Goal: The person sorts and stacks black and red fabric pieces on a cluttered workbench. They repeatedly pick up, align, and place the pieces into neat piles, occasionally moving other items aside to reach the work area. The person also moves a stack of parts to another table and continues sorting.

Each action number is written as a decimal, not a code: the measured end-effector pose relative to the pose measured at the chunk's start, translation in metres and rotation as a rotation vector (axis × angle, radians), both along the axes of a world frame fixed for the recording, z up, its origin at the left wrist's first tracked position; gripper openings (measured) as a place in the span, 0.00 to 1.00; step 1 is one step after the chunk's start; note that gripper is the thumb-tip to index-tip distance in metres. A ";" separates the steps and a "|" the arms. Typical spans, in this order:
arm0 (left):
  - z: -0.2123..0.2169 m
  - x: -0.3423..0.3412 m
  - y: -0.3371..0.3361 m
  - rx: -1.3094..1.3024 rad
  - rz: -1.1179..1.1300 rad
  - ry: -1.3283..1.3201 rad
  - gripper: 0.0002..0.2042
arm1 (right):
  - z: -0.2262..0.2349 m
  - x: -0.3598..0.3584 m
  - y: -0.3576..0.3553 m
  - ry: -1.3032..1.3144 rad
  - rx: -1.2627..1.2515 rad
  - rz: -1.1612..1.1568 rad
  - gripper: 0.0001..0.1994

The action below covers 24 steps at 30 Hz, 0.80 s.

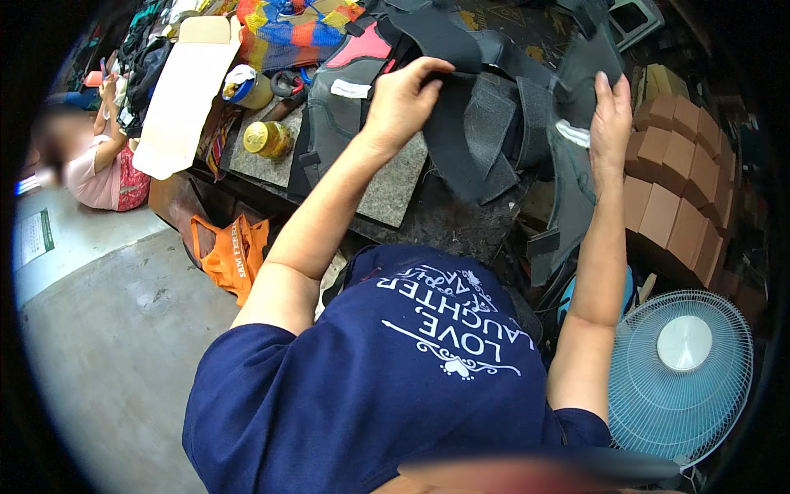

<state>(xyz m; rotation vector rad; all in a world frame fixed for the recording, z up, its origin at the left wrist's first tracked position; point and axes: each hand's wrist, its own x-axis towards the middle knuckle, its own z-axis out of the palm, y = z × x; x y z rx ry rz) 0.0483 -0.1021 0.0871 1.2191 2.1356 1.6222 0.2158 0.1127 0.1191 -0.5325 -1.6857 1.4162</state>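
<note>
My left hand [403, 105] is closed in a pinch at the edge of a black fabric piece [459, 132], which hangs over the worktable. At the right, my right hand [610, 123] grips a long dark grey fabric panel [580, 74] by its edge, thumb against fingers. A white label [573, 133] is on that panel. Beside my left wrist lies another grey fabric panel [329, 123] with a pink patch [362, 47] and a white tag [350, 88]. Several grey hook-and-loop straps [485, 115] lie between my hands, partly covered by the black piece.
Stone slabs [395, 193] lie on the dark worktable, with a yellow-lidded jar [267, 139] and a tub [247, 86] nearby. Brown blocks [675, 181] are stacked at right above a fan [679, 370]. An orange cloth bag [234, 255] hangs at left. Another person [99, 165] sits far left.
</note>
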 end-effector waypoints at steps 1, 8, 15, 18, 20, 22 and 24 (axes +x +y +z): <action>0.000 0.008 0.004 0.040 -0.037 -0.043 0.11 | 0.002 -0.012 -0.005 -0.018 0.009 -0.046 0.16; 0.009 0.047 0.021 0.263 -0.089 -0.773 0.09 | -0.009 -0.065 -0.025 0.000 0.214 -0.020 0.13; 0.006 0.045 0.024 0.503 -0.206 -1.161 0.06 | -0.033 -0.072 -0.032 -0.204 0.158 -0.098 0.15; 0.005 0.046 0.019 0.555 -0.241 -1.253 0.12 | -0.044 -0.074 -0.045 -0.216 -0.112 -0.039 0.18; 0.007 0.042 0.010 0.555 -0.302 -1.230 0.15 | -0.044 -0.072 -0.053 -0.195 -0.291 0.046 0.20; 0.009 0.032 -0.005 0.371 -0.359 -1.044 0.16 | -0.040 -0.070 -0.059 -0.219 -0.731 0.239 0.26; 0.012 0.022 -0.024 0.338 -0.483 -0.915 0.19 | -0.031 -0.068 -0.065 -0.270 -1.035 0.447 0.28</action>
